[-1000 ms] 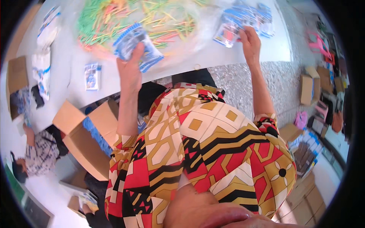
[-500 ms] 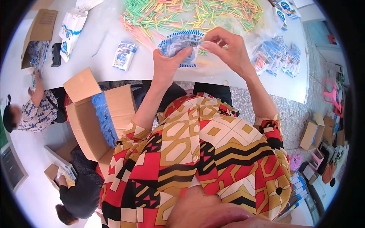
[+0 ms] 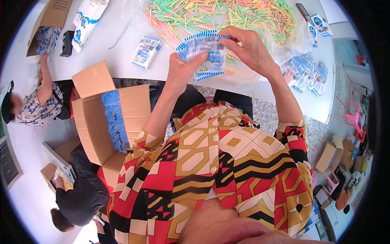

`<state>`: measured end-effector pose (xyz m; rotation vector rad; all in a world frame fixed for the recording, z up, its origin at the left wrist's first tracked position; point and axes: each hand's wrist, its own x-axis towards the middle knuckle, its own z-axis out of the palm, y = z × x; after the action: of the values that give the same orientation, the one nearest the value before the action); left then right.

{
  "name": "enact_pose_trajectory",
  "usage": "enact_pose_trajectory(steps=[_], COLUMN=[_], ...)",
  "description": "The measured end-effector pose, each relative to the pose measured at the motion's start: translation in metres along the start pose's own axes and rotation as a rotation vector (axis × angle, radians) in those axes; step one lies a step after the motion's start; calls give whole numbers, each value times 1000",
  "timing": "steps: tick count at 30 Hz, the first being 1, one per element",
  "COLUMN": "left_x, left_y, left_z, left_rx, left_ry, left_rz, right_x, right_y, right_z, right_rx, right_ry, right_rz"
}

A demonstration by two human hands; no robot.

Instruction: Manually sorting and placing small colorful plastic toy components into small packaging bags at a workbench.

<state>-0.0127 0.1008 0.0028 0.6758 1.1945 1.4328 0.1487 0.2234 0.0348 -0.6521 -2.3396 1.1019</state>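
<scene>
My left hand (image 3: 183,72) grips a fanned stack of flat plastic packets (image 3: 214,64), white and blue with striped ends, its thumb across the front. My right hand (image 3: 255,51) pinches the upper right corner of the front packet between thumb and fingers. Just beyond the packets, a wide heap of thin green, yellow and pink sticks (image 3: 227,16) lies on clear plastic sheeting. A pile of similar packets (image 3: 304,73), some with coloured sticks showing through, rests to the right. Left of my hands sits a neat bundle of packets (image 3: 146,52).
An opened cardboard box (image 3: 91,126) with blue contents stands below the table edge at left. On the table (image 3: 109,65) are a black holder (image 3: 68,43), a white printed bag (image 3: 87,24) and a tipped carton (image 3: 44,30). Two people (image 3: 36,103) work at left.
My right hand has closed on the front packet's corner, and the fan has spread so that more of that packet's face shows. The whole view has shifted slightly.
</scene>
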Motion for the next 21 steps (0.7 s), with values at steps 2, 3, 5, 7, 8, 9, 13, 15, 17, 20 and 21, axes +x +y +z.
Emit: enact_pose_trajectory(steps=[2,3,5,7,8,9,13,15,17,20,21], left_x=[0,0,0,0,-1,-1,-2,-2,-4,-4,-4], left_y=[0,0,1,0,1,1,3,3,3,1,1], left_z=[1,1,1,5,7,7,10,10,9,4,5], left_rx=[17,18,31,21,10,13,-29,-54,26,88,88], left_ry=[28,26,41,43,51,48,38,30,12,-12,-13], left_rz=[94,93,116,123,132,130,102,95,71,57,56], right_x=[1,1,1,2,3,3,0,-1,-1,-2,-2], right_y=[0,-1,-5,-8,-10,-11,-5,-2,-4,-5,-6], right_z=[1,2,2,-2,-4,-5,-2,-2,-2,0,1], right_rx=[22,45,70,93,72,51,65,15,7,25,52], right_ry=[0,-1,-5,-6,-64,-123,-73,-69,-83,-93,-88], right_rz=[18,33,39,46,99,153,102,56,49,32,21])
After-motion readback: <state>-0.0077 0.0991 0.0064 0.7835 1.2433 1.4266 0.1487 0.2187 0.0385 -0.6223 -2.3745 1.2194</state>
